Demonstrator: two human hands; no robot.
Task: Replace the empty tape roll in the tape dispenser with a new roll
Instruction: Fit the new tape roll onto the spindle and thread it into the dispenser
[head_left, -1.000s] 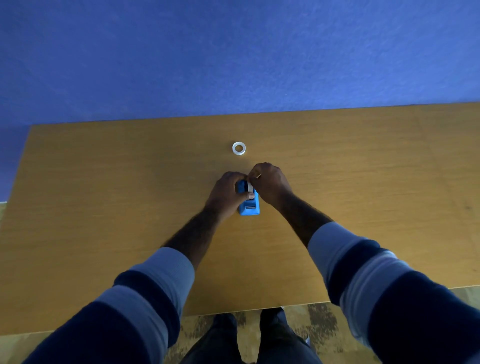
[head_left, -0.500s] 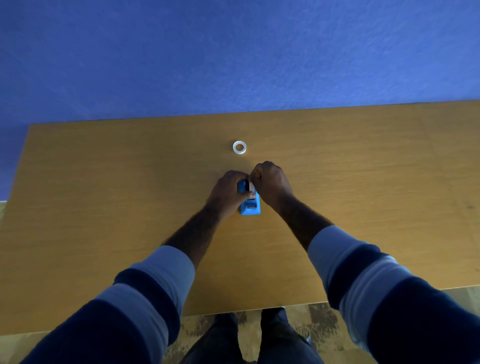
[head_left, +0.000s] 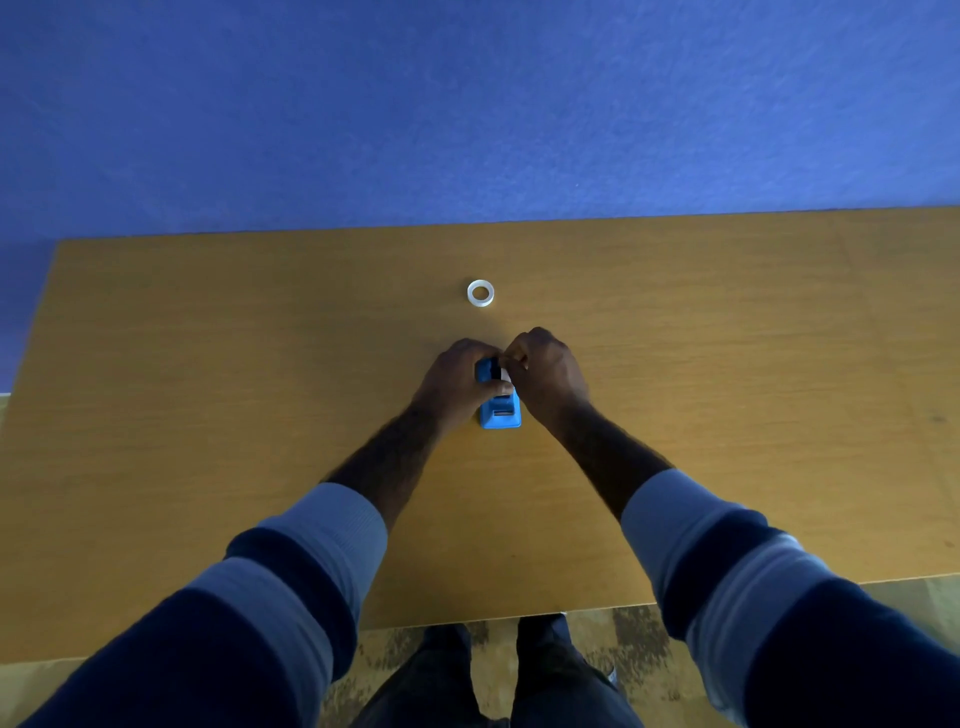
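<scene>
1. Tape dispenser (head_left: 500, 410), blue, is seen standing on the wooden table (head_left: 208, 415), its near end bare and its far end covered by both hands.
2. On the dispenser's left side, the left hand (head_left: 454, 376) is curled closed around the body, the thumb laid across the top.
3. On the dispenser's right side, the right hand (head_left: 548, 374) is bunched with its fingertips pinched on a small white piece (head_left: 505, 375) at the dispenser's top; what that piece is cannot be told.
4. Beyond the dispenser, apart from both hands, a white ring (head_left: 480, 293) is seen lying flat on the table.
5. Farther still, past the table's far edge, a blue wall (head_left: 467, 104) is seen.
</scene>
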